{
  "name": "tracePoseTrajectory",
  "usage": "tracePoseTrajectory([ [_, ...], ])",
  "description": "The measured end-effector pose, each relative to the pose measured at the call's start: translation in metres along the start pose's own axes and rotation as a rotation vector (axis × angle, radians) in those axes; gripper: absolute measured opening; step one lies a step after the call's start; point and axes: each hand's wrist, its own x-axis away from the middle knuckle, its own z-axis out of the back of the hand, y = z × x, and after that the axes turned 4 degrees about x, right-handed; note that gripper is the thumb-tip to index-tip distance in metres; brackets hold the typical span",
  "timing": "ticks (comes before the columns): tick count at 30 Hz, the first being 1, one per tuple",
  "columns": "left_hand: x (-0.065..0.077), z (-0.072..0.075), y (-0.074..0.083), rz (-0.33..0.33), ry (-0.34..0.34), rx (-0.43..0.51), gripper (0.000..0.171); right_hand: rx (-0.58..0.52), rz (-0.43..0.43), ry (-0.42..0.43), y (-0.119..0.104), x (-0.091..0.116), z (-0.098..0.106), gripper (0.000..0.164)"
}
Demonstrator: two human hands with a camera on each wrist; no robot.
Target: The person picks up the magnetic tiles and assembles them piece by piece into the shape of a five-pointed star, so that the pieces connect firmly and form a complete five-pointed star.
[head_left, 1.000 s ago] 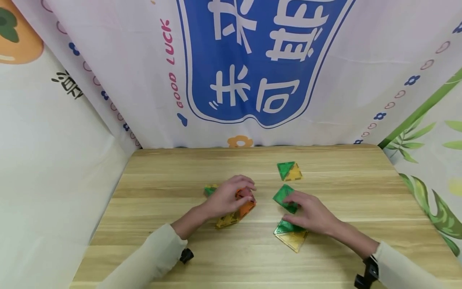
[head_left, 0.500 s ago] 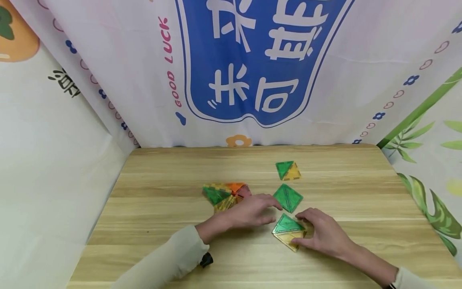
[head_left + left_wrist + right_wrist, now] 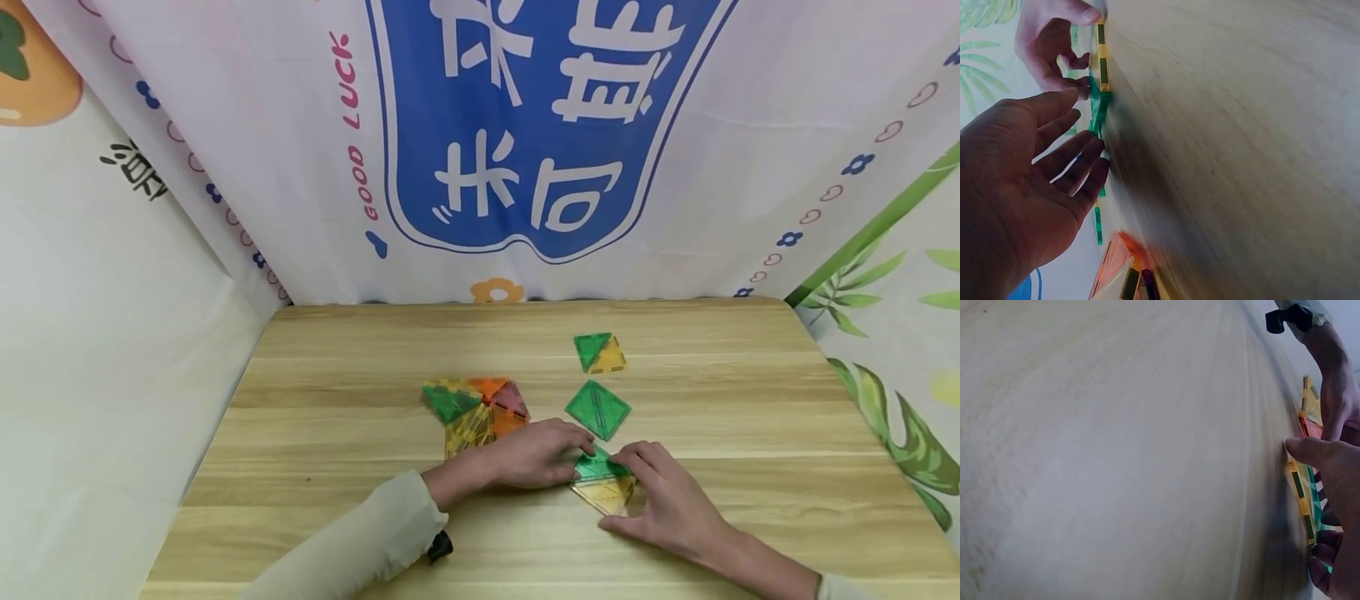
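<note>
My right hand [image 3: 671, 504] holds a yellow translucent triangular magnetic tile [image 3: 604, 497] by its edges, thumb near the front tip and fingers at the right corner. Against its far side lies a green triangular tile [image 3: 603, 465], so the two form a diamond. My left hand [image 3: 534, 456] reaches in from the left with loosely bent fingers, fingertips right at the green tile's left edge. In the left wrist view, the thumb and fingers of the left hand [image 3: 1035, 169] are apart beside the green tile's edge [image 3: 1100, 111]. The right wrist view shows the yellow tile's edge [image 3: 1301, 499] between thumb and fingers.
Behind the pair lies a diamond of green tiles [image 3: 597, 410]. Farther back is a green-and-yellow square [image 3: 600, 353]. Left of these, a fan of yellow, green, orange and red tiles [image 3: 452, 403] is partly covered by the left hand. A printed cloth [image 3: 675, 250] borders the table's [image 3: 337, 350] back.
My left hand has moved right and nearer, off the coloured fan to the green-and-yellow pair. My right hand has shifted from the green tiles down to the pair's right side.
</note>
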Motion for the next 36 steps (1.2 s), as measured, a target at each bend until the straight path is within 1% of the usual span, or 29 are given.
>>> tracePoseTrajectory([
  [7, -0.001, 0.000, 0.001, 0.006, -0.013, 0.002, 0.032, -0.035, 0.059, 0.026, 0.002, 0.001, -0.004, 0.075],
  [12, 0.000, 0.000, -0.001, -0.001, 0.002, 0.033, 0.025, -0.074, 0.091, 0.028, 0.004, -0.001, -0.005, 0.073],
  [19, -0.001, -0.001, -0.006, 0.033, 0.056, 0.157, 0.018, -0.159, 0.187, 0.066, 0.009, -0.008, -0.007, 0.075],
  [23, -0.002, -0.002, -0.009, 0.051, 0.095, 0.217, 0.014, -0.211, 0.217, 0.059, 0.012, -0.011, -0.008, 0.075],
  [27, 0.000, -0.002, -0.010, 0.075, 0.116, 0.254, 0.012, -0.239, 0.206, 0.029, 0.014, -0.013, -0.009, 0.072],
  [31, 0.003, 0.000, -0.012, 0.080, 0.116, 0.316, 0.012, -0.282, 0.193, 0.016, 0.016, -0.014, -0.007, 0.069],
  [36, 0.010, 0.005, -0.016, 0.091, 0.118, 0.452, 0.015, -0.381, 0.190, 0.023, 0.017, -0.022, -0.005, 0.065],
])
